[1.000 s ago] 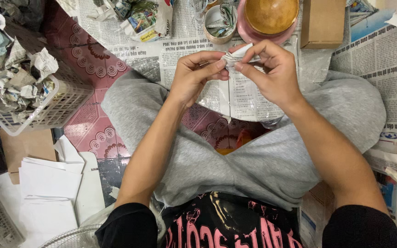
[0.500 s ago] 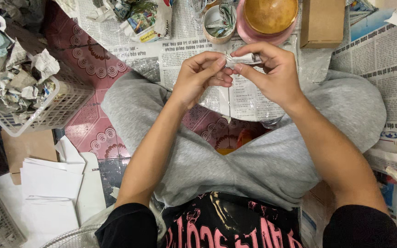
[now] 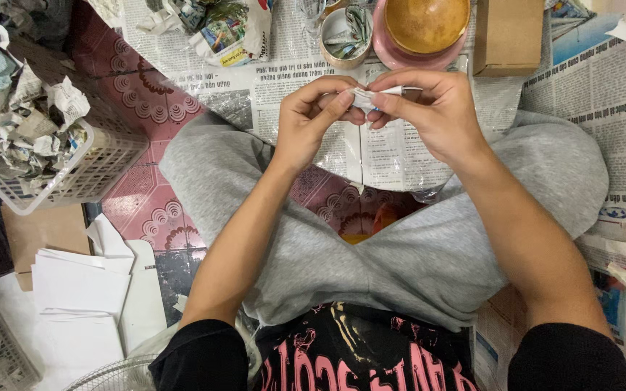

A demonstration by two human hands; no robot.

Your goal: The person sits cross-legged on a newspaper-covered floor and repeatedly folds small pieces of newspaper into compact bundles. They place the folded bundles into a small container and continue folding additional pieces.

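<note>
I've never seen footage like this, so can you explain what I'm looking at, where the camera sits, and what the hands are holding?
No machine here: a person sits cross-legged on the floor, filmed by a camera on their head looking down. The left hand and right hand pinch a small folded strip of paper between the fingertips. Newspaper sheets cover the floor. Ahead sit a brown bowl on a pink plate and a cardboard box. To the left is a white basket of crumpled paper.

Both forearms extend forward over the crossed legs, left hand and right hand meeting with fingers pinched together.
</note>
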